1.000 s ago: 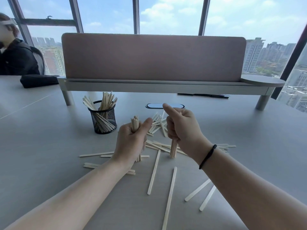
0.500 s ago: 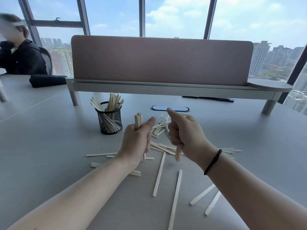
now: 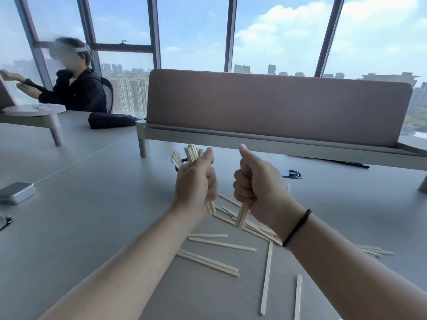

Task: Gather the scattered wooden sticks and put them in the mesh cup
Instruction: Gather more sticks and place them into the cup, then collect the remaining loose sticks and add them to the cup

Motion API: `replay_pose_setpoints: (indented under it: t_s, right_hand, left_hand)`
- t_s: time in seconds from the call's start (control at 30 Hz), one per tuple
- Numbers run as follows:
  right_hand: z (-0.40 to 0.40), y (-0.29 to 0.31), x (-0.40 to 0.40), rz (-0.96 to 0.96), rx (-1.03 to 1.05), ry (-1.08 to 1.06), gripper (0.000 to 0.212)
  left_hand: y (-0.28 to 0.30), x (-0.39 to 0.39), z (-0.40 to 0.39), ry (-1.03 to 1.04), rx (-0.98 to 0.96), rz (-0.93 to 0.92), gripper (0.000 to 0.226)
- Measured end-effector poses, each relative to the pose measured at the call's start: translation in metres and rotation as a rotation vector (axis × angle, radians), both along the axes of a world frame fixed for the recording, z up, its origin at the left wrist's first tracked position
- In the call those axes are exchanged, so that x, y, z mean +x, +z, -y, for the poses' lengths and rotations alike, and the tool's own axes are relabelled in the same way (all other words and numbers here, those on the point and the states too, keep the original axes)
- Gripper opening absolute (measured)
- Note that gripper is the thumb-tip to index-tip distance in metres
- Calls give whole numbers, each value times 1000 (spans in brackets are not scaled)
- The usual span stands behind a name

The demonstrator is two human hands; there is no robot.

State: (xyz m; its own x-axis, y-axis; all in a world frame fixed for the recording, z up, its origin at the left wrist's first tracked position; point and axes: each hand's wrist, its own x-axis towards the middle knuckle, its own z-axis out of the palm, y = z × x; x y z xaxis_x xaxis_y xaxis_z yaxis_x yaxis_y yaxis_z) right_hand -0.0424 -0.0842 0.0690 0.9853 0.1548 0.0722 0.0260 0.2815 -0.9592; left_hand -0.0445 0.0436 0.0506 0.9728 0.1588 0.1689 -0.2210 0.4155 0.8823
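Observation:
My left hand (image 3: 196, 183) is shut on an upright bundle of wooden sticks (image 3: 192, 153), held in front of the black mesh cup (image 3: 183, 161), which it mostly hides; only the cup's rim and some sticks in it show. My right hand (image 3: 256, 185) is fisted, thumb up, around a few wooden sticks whose lower ends (image 3: 242, 214) poke out below. Several loose sticks (image 3: 221, 244) lie scattered on the grey table (image 3: 92, 204) under and in front of both hands.
A desk divider with a pink panel (image 3: 272, 105) stands on a raised shelf behind the hands. A phone (image 3: 291, 173) lies under it. A silver tin (image 3: 17, 192) sits at the left. A person in black (image 3: 78, 88) sits at the far left.
The view swung left and up. Both hands rose off the table with their sticks, and the left hand moved in front of the mesh cup.

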Motion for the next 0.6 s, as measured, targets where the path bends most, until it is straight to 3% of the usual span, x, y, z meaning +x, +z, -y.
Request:
replay_pose_setpoints:
  t_s: [0.2,0.33,0.43,0.6]
  right_hand:
    - [-50,37,47,147,-4,-109,70]
    - [-77,49,79,210,33,-155,65]
    - [-90,46,103,244,-50,-195,61]
    - [-103,22,130,263,-214,-246,40]
  left_hand:
    - [51,49,-49,264,-4,134,67]
    - [54,87,-65,358,227,168,64]
    - [41,107,-73,427,497,169,52]
    - [25,123,-81,462,645,229,21]
